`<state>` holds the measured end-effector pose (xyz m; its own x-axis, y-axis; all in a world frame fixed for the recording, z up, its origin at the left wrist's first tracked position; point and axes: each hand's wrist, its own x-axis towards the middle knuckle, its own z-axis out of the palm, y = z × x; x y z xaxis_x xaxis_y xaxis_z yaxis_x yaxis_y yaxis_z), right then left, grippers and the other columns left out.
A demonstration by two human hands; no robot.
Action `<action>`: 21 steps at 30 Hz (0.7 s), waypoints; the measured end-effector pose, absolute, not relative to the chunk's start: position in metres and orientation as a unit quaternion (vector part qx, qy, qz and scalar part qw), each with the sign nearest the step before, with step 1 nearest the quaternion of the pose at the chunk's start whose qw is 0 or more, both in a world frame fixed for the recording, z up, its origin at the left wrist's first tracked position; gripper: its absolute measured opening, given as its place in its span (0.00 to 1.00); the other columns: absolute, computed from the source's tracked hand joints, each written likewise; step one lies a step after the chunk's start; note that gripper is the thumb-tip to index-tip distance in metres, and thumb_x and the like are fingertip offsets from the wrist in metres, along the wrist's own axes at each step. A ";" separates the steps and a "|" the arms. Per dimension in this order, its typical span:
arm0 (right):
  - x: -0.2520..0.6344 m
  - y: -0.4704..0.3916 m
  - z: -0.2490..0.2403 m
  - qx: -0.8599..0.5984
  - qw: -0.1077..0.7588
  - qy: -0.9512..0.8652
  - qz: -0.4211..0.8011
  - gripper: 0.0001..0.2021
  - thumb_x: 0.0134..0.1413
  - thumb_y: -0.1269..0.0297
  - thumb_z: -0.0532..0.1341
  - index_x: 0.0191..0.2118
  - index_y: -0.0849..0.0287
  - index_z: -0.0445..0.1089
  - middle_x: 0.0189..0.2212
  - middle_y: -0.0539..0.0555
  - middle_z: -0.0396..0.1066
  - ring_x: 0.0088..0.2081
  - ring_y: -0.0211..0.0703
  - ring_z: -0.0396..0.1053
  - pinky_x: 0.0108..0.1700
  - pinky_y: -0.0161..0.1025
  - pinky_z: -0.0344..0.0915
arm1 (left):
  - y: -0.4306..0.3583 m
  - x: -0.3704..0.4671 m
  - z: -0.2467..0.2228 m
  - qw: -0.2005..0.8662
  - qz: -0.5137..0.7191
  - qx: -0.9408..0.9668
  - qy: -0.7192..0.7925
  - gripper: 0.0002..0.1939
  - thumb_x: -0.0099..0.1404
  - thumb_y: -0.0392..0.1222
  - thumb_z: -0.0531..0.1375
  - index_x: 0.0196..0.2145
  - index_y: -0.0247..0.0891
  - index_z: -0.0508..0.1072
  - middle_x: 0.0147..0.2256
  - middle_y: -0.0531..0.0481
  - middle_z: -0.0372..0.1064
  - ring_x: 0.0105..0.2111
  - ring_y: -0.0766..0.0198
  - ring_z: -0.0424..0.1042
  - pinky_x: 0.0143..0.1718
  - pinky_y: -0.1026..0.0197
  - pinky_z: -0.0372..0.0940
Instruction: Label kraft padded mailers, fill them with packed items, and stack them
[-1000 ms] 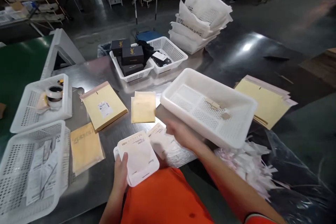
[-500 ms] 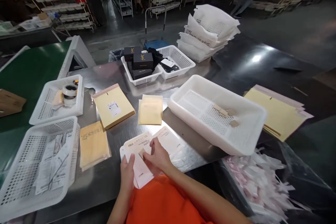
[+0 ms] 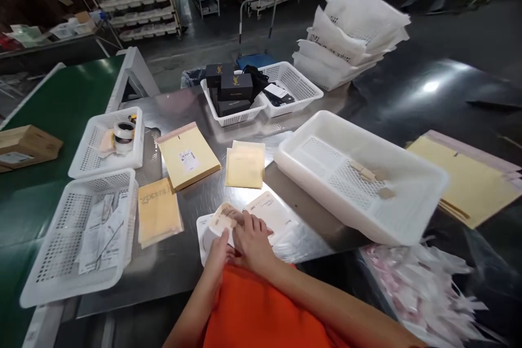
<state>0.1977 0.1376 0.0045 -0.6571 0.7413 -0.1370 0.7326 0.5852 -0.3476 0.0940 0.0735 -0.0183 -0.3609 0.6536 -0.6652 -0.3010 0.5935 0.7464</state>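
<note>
A pale printed card [image 3: 223, 216], curled over at its top, is held low in front of my body. My left hand [image 3: 219, 252] is closed on its lower edge, thumb on top. My right hand [image 3: 255, 242] lies over the card's right side with its fingers bent around it, hiding much of the print. The small brown piece seen earlier at my right fingertips is hidden now. Beneath and to the right, another white printed card [image 3: 271, 212] lies on the metal table. Just beyond is a small stack of cream envelopes [image 3: 245, 165].
A deep white tub [image 3: 424, 174] holding a few small brown pieces stands at right. White baskets [image 3: 130, 228] line the left. Black boxes [image 3: 236, 87] fill a basket at the back. A yellow padded mailer [image 3: 190, 157] lies left of centre; plastic scraps [image 3: 424, 288] are at lower right.
My hands have drawn together and the card has gone from flat to curled. My right hand has moved from pinching a small brown piece to covering the card. The view has shifted left.
</note>
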 end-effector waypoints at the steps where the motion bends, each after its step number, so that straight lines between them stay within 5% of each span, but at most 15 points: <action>1: 0.197 0.140 0.003 -0.426 0.008 -0.887 0.181 0.27 0.37 0.56 0.71 0.46 0.63 0.72 0.60 0.73 0.57 0.53 0.70 0.57 0.53 0.59 0.53 | 0.076 0.093 -0.019 0.561 0.410 0.160 0.701 0.25 0.58 0.63 0.59 0.22 0.36 0.73 0.15 0.48 0.68 0.17 0.60 0.69 0.20 0.60 0.65; 4: 0.196 0.155 -0.004 -0.450 0.005 -0.877 0.168 0.21 0.43 0.60 0.67 0.46 0.60 0.73 0.59 0.69 0.58 0.52 0.65 0.58 0.52 0.55 0.55 | 0.081 0.073 -0.024 0.550 0.339 0.270 0.714 0.15 0.54 0.52 0.67 0.28 0.37 0.77 0.26 0.47 0.77 0.29 0.57 0.76 0.32 0.61 0.69; 7: 0.204 0.168 -0.010 -0.453 0.011 -0.874 0.178 0.20 0.43 0.56 0.67 0.44 0.58 0.74 0.59 0.66 0.58 0.52 0.65 0.58 0.52 0.55 0.55 | 0.079 0.018 -0.032 0.455 0.246 0.323 0.792 0.07 0.59 0.40 0.63 0.36 0.38 0.78 0.39 0.44 0.78 0.42 0.54 0.76 0.45 0.58 0.67; 11: 0.230 0.177 -0.021 -0.493 0.001 -0.855 0.161 0.15 0.45 0.56 0.67 0.39 0.58 0.75 0.57 0.66 0.59 0.51 0.65 0.60 0.50 0.55 0.57 | 0.054 -0.068 -0.047 0.254 0.082 0.306 0.914 0.18 0.66 0.28 0.46 0.47 0.28 0.71 0.53 0.27 0.67 0.59 0.44 0.61 0.58 0.44 0.54; 21: 0.247 0.163 -0.037 -0.522 -0.040 -0.826 0.208 0.14 0.42 0.58 0.69 0.37 0.58 0.75 0.53 0.65 0.60 0.49 0.63 0.61 0.48 0.51 0.59 | 0.023 -0.133 -0.070 0.204 -0.137 0.422 0.873 0.08 0.69 0.35 0.54 0.41 0.34 0.73 0.41 0.47 0.73 0.41 0.60 0.72 0.48 0.52 0.64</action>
<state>0.2469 0.1629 -0.0372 -0.4513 0.8464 -0.2828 0.8795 0.3681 -0.3017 -0.1334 0.0229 -0.0699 -0.5611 0.6797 -0.4724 0.7920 0.6068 -0.0675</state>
